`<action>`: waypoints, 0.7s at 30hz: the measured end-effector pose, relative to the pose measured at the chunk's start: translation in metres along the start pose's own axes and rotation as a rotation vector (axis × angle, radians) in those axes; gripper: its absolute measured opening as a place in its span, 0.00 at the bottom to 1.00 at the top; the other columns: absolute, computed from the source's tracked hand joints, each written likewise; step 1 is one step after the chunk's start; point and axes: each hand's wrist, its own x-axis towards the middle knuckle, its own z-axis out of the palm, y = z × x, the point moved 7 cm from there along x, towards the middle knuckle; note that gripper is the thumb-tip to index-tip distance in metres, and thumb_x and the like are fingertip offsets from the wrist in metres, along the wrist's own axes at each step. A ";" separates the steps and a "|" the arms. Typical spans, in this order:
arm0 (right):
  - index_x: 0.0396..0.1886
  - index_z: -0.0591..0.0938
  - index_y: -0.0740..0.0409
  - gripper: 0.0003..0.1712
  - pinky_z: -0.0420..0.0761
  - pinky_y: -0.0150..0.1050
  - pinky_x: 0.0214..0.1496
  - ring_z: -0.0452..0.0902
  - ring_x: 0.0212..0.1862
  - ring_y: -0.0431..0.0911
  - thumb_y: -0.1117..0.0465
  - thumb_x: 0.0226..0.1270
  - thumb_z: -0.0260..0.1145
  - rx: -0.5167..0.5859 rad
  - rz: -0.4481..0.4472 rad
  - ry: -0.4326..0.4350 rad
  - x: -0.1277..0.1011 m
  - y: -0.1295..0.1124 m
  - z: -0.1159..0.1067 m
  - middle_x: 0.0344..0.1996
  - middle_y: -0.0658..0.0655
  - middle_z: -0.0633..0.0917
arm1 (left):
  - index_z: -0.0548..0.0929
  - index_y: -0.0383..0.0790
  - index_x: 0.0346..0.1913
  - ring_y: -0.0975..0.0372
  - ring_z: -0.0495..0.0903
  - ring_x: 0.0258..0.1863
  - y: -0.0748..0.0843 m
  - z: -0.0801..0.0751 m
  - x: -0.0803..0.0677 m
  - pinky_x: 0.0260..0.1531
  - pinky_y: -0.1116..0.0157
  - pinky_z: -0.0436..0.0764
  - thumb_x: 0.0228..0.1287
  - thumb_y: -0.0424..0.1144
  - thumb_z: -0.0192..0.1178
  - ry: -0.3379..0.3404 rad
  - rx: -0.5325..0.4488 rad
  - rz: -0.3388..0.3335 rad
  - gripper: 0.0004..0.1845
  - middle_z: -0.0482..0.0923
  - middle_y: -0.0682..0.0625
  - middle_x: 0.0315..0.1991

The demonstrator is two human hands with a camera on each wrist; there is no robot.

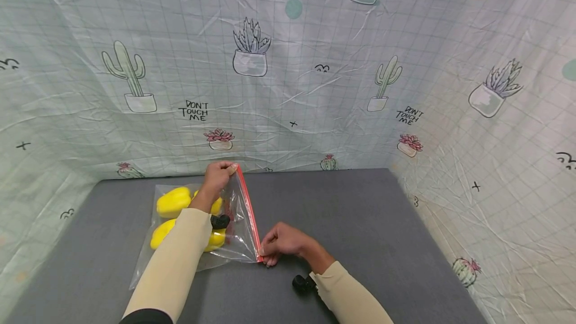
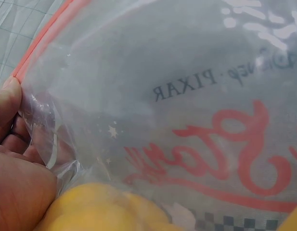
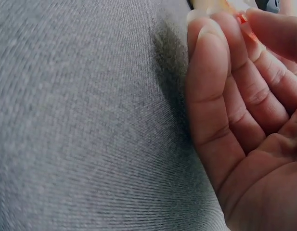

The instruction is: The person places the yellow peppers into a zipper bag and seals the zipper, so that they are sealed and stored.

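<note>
A clear zip bag point(image 1: 240, 239) lies on the grey table, holding several yellow bell peppers point(image 1: 174, 203). Along its right-hand opening runs a red zip strip point(image 1: 247, 204). My left hand point(image 1: 217, 178) pinches the far end of that strip, its forearm crossing over the bag and hiding part of the peppers. At the near end, my right hand point(image 1: 286, 240) pinches the strip's corner between thumb and fingers. Mirrored red and dark lettering point(image 2: 211, 154) shows on the bag in the left wrist view, above a pepper point(image 2: 90, 207). Whether the zip is sealed I cannot tell.
The grey tabletop point(image 1: 342, 224) extends to the right of the bag. A cactus-print sheet point(image 1: 292, 89) hangs behind the table and along both sides. Black wrist cameras point(image 1: 302, 284) sit on both wrists.
</note>
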 end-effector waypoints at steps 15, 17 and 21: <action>0.33 0.88 0.77 0.08 0.84 0.33 0.25 0.85 0.22 0.42 0.73 0.66 0.66 -0.002 0.050 -0.073 -0.002 0.002 0.010 0.20 0.54 0.87 | 0.85 0.29 0.57 0.54 0.77 0.46 0.010 0.017 -0.005 0.47 0.61 0.75 0.80 0.40 0.56 -0.025 0.150 0.106 0.18 0.83 0.35 0.54; 0.33 0.88 0.77 0.09 0.84 0.32 0.25 0.85 0.21 0.41 0.72 0.66 0.66 0.010 0.068 -0.085 -0.003 0.004 0.012 0.19 0.54 0.87 | 0.86 0.29 0.56 0.52 0.78 0.46 0.013 0.022 -0.006 0.47 0.59 0.76 0.81 0.41 0.55 -0.044 0.194 0.131 0.18 0.84 0.34 0.53; 0.34 0.88 0.76 0.09 0.85 0.33 0.26 0.85 0.22 0.41 0.71 0.66 0.66 -0.004 0.076 -0.067 -0.005 0.004 0.010 0.20 0.55 0.87 | 0.84 0.31 0.62 0.44 0.81 0.56 0.019 0.027 -0.010 0.57 0.49 0.80 0.83 0.45 0.51 -0.092 0.299 0.172 0.22 0.83 0.33 0.60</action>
